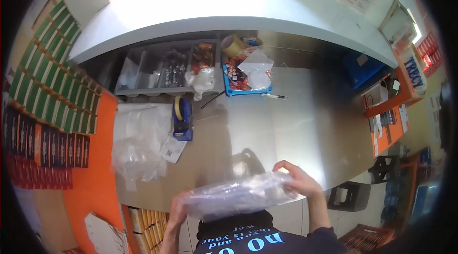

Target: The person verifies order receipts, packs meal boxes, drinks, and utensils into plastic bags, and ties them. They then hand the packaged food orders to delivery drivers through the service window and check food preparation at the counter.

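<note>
A clear, shiny plastic bag [238,194] is stretched between my hands, just above the front edge of the metal table, close to my body. My left hand [179,207] grips its left end, with the fingers partly hidden behind the plastic. At the other end, my right hand [296,180] has its thumb and fingers closed on the bag's upper corner. Whether anything lies inside the bag I cannot make out. More clear plastic bags [138,134] lie in a loose pile on the table's left side, beside a blue tape dispenser [182,127].
A grey compartment tray [152,89] with small packets stands at the back left. Beside it sit a blue basket [248,93] and a pen [274,95]. A white shelf [229,8] overhangs the table's rear. An orange holder [405,84] stands at the right edge; a dark stool [350,196] is below.
</note>
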